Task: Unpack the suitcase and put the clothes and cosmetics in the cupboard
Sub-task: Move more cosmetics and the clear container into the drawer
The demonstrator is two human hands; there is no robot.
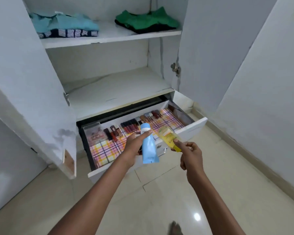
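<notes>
My left hand (134,145) grips a light blue tube (148,146) with a white cap, held over the open drawer (192,128) of the white cupboard. My right hand (190,154) holds a yellow bottle (168,137) tilted over the drawer's front edge. The drawer has a checked liner (109,150) and a row of lipsticks (131,127) and other small cosmetics along its back, plus a clear plastic box (94,134) at the left. Folded clothes lie on the top shelf: a light blue and striped pile (64,26) and a green and black pile (146,21). No suitcase is in view.
Both cupboard doors stand open, the left door (24,92) close to my left arm and the right door (210,56) beyond the drawer. The middle shelf (115,89) holds nothing. A wall runs along the right. My foot (175,228) shows on the tiled floor.
</notes>
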